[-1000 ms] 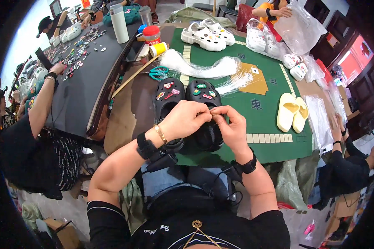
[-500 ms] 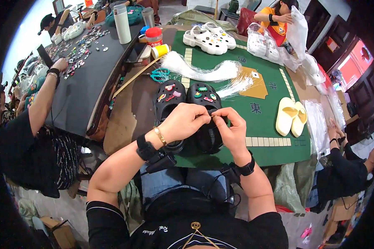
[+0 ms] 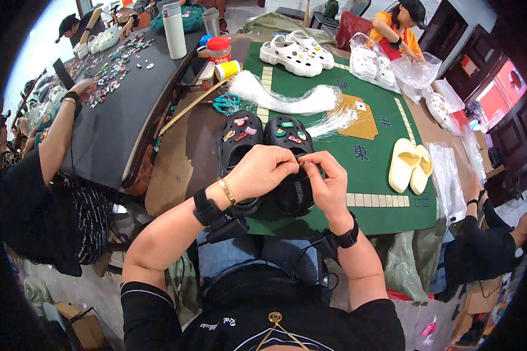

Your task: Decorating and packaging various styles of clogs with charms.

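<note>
Head view: Over the right-hand of two black clogs, standing by the near edge of a green counter, a worker's left hand and right hand meet, fingers pinching a small brownish piece too tiny to identify. A slack pinch could drop it into the dark shoe, hard to spot; a careless tug might pull the pair nearer the edge; loose white strands on the far side could snag.

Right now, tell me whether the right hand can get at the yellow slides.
Likely yes: only green mat seems to lie between the right hand and the yellow slides, though it's pinching a small item over a black clog.
</note>
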Tool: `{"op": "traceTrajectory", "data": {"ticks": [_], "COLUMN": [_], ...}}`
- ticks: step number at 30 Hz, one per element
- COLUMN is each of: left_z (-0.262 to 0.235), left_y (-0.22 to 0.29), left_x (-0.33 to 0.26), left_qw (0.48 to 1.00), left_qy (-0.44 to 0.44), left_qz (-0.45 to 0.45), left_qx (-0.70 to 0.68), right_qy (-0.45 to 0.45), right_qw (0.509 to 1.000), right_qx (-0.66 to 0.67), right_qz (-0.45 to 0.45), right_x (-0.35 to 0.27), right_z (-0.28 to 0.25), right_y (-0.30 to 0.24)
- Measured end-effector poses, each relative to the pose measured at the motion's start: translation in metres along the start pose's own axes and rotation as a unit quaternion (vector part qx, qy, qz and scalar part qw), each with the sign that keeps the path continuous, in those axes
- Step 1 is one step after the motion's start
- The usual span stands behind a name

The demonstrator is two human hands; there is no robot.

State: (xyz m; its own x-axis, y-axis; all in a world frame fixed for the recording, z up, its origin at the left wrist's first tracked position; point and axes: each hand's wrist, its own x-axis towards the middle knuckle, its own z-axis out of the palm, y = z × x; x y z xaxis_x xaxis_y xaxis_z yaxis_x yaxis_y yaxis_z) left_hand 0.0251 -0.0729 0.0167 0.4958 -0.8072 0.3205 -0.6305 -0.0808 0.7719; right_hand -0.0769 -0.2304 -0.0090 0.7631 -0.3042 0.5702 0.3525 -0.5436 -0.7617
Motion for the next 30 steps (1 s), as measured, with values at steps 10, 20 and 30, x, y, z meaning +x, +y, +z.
{"op": "traceTrajectory", "data": {"ticks": [10,20,30], "left_z": [0.0,0.003,0.008], "left_y": [-0.001,-0.004,0.009], "left_x": [0.0,0.0,-0.005], "left_qw": [1.0,0.998,0.992], "left_qy": [0.006,0.033,0.083], "left_qz": [0.014,0.035,-0.071], "left_qx": [0.016,0.046,-0.063], "right_qy": [-0.01,-0.006,0.029], "right_qw": [0.999,0.998,0.999], "right_qx": [-0.026,-0.04,-0.016], "right_qz": [-0.026,-0.052,0.023], "right_x": [0.002,0.003,0.002], "right_z": [-0.001,0.002,0.007], "right_y": [-0.002,-0.001,-0.003]}}
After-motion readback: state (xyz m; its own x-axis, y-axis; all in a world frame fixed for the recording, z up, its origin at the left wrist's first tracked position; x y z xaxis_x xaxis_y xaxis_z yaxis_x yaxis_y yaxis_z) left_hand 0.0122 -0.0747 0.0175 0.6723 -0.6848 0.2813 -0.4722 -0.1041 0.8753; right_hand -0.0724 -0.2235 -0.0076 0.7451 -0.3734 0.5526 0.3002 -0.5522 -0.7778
